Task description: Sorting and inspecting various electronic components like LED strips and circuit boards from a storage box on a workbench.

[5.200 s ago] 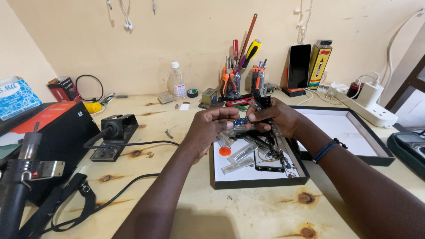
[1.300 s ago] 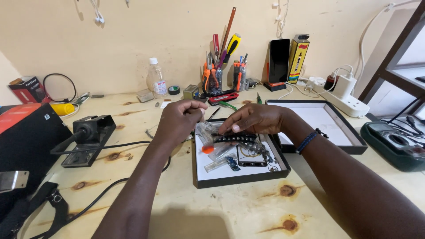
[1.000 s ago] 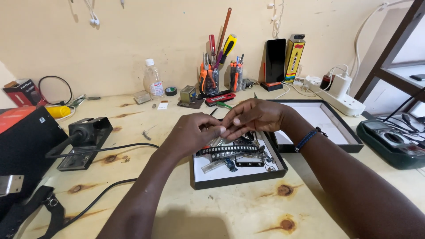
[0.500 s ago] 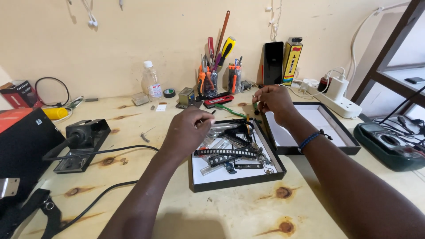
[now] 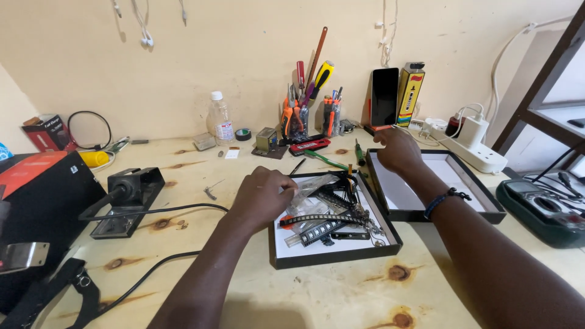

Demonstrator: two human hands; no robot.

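My left hand (image 5: 261, 196) rests at the left rim of a black tray (image 5: 334, 258) with a white floor. Its fingers pinch a clear plastic packet (image 5: 312, 183) lying over the tray's contents. Inside lie black component strips (image 5: 317, 226), small metal parts and an orange-tipped piece. My right hand (image 5: 397, 148), with a dark bead bracelet (image 5: 443, 198) on the wrist, reaches over the far left corner of a second black tray (image 5: 481, 210), which has nothing on its white floor. That hand's fingers curl downward and are hidden from me.
At the back stand a cup of screwdrivers and pliers (image 5: 304, 113), a small bottle (image 5: 220, 119), a dark phone (image 5: 384, 97) and a yellow box (image 5: 410, 94). A power strip (image 5: 472, 152) and a multimeter (image 5: 542, 210) lie right. A soldering stand (image 5: 127, 195) and black case (image 5: 39, 207) sit left.
My right hand left the parts tray and moved right and back, over the corner of the second tray. My left hand stayed at the parts tray and settled at its left rim.
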